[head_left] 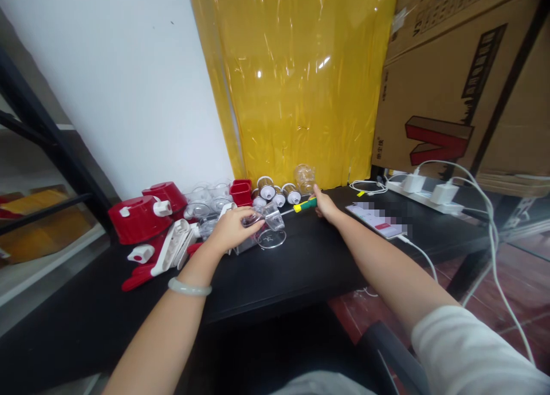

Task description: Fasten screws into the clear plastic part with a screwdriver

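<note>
My right hand [325, 205] is closed round the green and yellow handle of a screwdriver [306, 205], whose shaft points left. The shaft's end reaches a clear plastic part [273, 216], which my left hand [239, 229] grips with its fingers. What the left palm covers is hidden. Just under that part, a round clear piece [272, 239] is on the black table. Behind the hands lie several metallic cylinders with white ends [266, 188], a red square container [241, 193] and a clear cup-like piece [305, 178].
Red round housings [140, 218], clear bowls [198, 207] and a white and red handle part [176, 247] crowd the left side of the table [275, 286]. To the right are a phone or tablet [378, 218], a power strip [429, 199] and white cables. Cardboard boxes [433, 86] stand behind.
</note>
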Tool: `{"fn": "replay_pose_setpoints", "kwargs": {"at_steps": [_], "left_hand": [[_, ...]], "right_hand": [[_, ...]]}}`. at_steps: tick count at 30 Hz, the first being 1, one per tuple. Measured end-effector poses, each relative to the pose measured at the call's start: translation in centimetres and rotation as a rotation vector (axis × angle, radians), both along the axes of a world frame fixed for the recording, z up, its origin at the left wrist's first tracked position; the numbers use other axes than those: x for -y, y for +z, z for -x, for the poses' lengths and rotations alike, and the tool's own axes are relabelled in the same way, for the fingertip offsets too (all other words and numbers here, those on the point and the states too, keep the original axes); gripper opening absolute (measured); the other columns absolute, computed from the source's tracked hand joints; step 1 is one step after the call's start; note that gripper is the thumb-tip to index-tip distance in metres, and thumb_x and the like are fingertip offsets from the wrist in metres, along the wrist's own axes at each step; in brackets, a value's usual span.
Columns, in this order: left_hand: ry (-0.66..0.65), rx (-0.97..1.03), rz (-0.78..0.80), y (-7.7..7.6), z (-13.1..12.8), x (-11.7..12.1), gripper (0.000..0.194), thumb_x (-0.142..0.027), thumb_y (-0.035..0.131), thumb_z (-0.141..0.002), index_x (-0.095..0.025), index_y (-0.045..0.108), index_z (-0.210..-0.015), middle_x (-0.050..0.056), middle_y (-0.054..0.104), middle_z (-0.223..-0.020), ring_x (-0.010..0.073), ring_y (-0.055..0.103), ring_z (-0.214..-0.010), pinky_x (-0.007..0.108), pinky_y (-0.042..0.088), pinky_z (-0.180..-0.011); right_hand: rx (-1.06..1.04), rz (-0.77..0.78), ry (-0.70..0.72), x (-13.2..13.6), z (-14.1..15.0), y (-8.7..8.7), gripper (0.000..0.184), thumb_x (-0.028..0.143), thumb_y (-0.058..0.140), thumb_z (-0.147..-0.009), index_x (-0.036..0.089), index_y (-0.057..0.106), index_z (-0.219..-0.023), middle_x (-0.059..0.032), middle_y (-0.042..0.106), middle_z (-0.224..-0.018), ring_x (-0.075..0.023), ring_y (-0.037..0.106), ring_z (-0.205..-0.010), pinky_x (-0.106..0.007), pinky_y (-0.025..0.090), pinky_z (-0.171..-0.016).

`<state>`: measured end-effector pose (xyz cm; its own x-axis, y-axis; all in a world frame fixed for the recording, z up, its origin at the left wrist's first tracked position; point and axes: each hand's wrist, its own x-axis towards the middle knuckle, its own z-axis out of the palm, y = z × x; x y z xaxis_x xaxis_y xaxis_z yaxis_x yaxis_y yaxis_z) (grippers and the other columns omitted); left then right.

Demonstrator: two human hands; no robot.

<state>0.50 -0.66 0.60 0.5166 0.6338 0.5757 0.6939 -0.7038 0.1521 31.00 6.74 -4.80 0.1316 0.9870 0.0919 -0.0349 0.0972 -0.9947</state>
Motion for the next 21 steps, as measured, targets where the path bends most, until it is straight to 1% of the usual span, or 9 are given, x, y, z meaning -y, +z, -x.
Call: {"fn": "replay_pose_setpoints", "kwargs": {"at_steps": [2, 4, 6, 8, 11, 14, 16, 18, 21], "left_hand": [[0.000, -0.002, -0.004, 0.1, -0.1, 0.1, 0.029, -0.048, 0.062, -0.088, -0.022, 0.073, -0.092, 0.006, 0.075, -0.105, 0.0248, 0.068, -0.096, 0.036, 0.051, -0.085], [0.001, -0.009, -0.006, 0.1, -0.1, 0.1, 0.029, -0.048, 0.061, -0.089, -0.022, 0.072, -0.089, 0.005, 0.075, -0.102, 0.0242, 0.068, -0.093, 0.035, 0.051, -0.083], [0.001, -0.016, -0.003, 0.2, -0.1, 0.2, 0.029, -0.048, 0.061, -0.089, -0.022, 0.072, -0.088, 0.005, 0.075, -0.100, 0.0238, 0.068, -0.092, 0.035, 0.050, -0.082], [0.000, -0.017, -0.002, 0.2, -0.1, 0.2, 0.029, -0.048, 0.060, -0.089, -0.022, 0.072, -0.088, 0.005, 0.075, -0.100, 0.0240, 0.068, -0.093, 0.036, 0.051, -0.083], [-0.001, -0.009, -0.005, 0.2, -0.1, 0.2, 0.028, -0.048, 0.061, -0.088, -0.022, 0.073, -0.090, 0.005, 0.075, -0.102, 0.0246, 0.068, -0.095, 0.036, 0.051, -0.085], [-0.006, 0.002, -0.005, 0.2, -0.1, 0.3, 0.028, -0.048, 0.062, -0.088, -0.022, 0.073, -0.090, 0.006, 0.075, -0.103, 0.0247, 0.068, -0.094, 0.036, 0.051, -0.085], [-0.007, 0.004, -0.004, 0.2, -0.2, 0.3, 0.029, -0.048, 0.062, -0.087, -0.022, 0.074, -0.092, 0.005, 0.075, -0.103, 0.0246, 0.068, -0.094, 0.036, 0.051, -0.085], [-0.005, -0.002, -0.006, 0.2, -0.2, 0.3, 0.029, -0.048, 0.061, -0.088, -0.022, 0.073, -0.093, 0.005, 0.075, -0.103, 0.0242, 0.068, -0.094, 0.036, 0.051, -0.086], [-0.001, -0.015, -0.008, 0.1, -0.1, 0.3, 0.030, -0.049, 0.059, -0.089, -0.022, 0.072, -0.093, 0.005, 0.075, -0.102, 0.0236, 0.068, -0.093, 0.036, 0.051, -0.088]], "right_hand": [[-0.032, 0.008, -0.001, 0.0, 0.0, -0.1, 0.038, 0.056, 0.061, -0.085, 0.022, 0.049, -0.075, 0.0099, 0.028, -0.039, -0.0077, 0.026, -0.033, -0.022, 0.019, -0.038], [-0.110, 0.018, 0.021, 0.2, 0.2, 0.0, 0.027, 0.041, 0.064, -0.085, 0.022, 0.048, -0.076, 0.0104, 0.030, -0.041, -0.0071, 0.026, -0.034, -0.021, 0.021, -0.039], [-0.212, 0.025, 0.050, 0.5, 0.5, 0.4, 0.018, 0.028, 0.063, -0.082, 0.022, 0.046, -0.078, 0.0091, 0.038, -0.047, -0.0070, 0.032, -0.037, -0.020, 0.026, -0.041], [-0.296, 0.036, 0.071, 0.7, 0.7, 0.7, 0.014, 0.021, 0.061, -0.080, 0.022, 0.046, -0.081, 0.0075, 0.046, -0.054, -0.0070, 0.038, -0.040, -0.020, 0.032, -0.043], [-0.307, 0.064, 0.078, 0.6, 0.8, 0.8, 0.009, 0.026, 0.055, -0.085, 0.021, 0.048, -0.081, 0.0055, 0.049, -0.056, -0.0078, 0.042, -0.041, -0.020, 0.035, -0.044], [-0.147, 0.086, 0.003, 0.2, 0.6, 0.3, 0.026, 0.044, 0.048, -0.093, 0.021, 0.049, -0.080, 0.0052, 0.043, -0.047, -0.0097, 0.039, -0.037, -0.021, 0.032, -0.039], [-0.020, 0.068, -0.039, 0.0, 0.5, 0.0, 0.031, 0.049, 0.049, -0.093, 0.022, 0.049, -0.079, 0.0067, 0.039, -0.043, -0.0099, 0.034, -0.034, -0.022, 0.028, -0.037], [0.021, 0.049, -0.037, -0.1, 0.5, -0.2, 0.027, 0.045, 0.053, -0.092, 0.022, 0.048, -0.078, 0.0081, 0.035, -0.041, -0.0091, 0.030, -0.033, -0.021, 0.025, -0.037], [-0.101, 0.045, 0.003, 0.1, 0.7, 0.0, 0.016, 0.031, 0.057, -0.087, 0.022, 0.047, -0.078, 0.0083, 0.037, -0.044, -0.0082, 0.032, -0.036, -0.020, 0.026, -0.039]]}}
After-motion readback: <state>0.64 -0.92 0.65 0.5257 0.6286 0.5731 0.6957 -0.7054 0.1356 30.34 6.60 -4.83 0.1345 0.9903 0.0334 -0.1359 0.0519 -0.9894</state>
